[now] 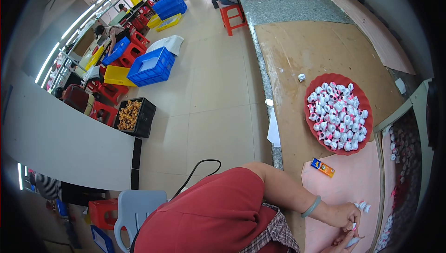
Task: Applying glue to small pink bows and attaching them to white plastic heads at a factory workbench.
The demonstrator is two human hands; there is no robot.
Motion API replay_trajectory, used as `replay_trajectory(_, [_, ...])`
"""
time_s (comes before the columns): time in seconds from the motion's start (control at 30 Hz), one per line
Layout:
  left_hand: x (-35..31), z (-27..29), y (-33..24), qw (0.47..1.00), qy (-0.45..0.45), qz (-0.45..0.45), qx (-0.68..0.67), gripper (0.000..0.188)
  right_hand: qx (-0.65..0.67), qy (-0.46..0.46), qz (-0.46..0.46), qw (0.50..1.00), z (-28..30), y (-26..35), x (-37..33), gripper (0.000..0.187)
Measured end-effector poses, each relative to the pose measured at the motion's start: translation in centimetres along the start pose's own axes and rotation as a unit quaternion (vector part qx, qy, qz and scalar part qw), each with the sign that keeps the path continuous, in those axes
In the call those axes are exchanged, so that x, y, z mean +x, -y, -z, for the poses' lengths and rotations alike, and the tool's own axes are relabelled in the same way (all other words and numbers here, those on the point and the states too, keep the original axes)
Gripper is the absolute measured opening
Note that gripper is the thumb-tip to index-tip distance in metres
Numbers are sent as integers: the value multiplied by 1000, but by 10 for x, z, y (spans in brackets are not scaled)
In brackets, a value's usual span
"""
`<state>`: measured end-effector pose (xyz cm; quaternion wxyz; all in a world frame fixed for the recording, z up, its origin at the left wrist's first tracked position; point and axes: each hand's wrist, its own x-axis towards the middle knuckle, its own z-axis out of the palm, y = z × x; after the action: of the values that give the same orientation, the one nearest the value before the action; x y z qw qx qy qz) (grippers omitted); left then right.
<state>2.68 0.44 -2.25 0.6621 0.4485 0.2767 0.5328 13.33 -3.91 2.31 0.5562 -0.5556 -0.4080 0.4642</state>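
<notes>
My left hand [343, 216], with a pale green bangle on its wrist, pinches a small white-and-pink piece [354, 226] at the lower right. Just below it is my right hand [343, 243], partly cut off by the frame's lower edge. Its fingers close around a small white piece [353, 242] with a thin pointed tip. The two hands nearly touch over a pink sheet [339, 188]. Beside my left hand lie several white pieces [363, 206]. Farther off, a red scalloped tray [310, 130] is heaped with similar white-and-pink pieces [338, 113].
A small orange-and-blue box [323, 167] lies near the tray. Brown cardboard [316, 44] covers the table. At right, a framed opening [382, 178] holds more small pieces. Stools, blue crates [151, 67], a black crate [134, 117] and other people occupy the left; a grey chair [134, 206] stands behind me.
</notes>
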Motion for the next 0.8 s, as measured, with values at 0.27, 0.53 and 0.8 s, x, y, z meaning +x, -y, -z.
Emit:
replay_trajectory(0.27, [1,-3,17,997,44,47,-44,19,-42,-33,53,997,40,-42,15,9])
replay_trajectory(0.53, [-7,18,-20,993,41,97,-60,17,-110,-7,148,983,11,-34,21,8])
replay_trajectory(0.8, [-5,6,-12,989,57,126,-61,16,-57,-5,136,989,23,-28,14,9])
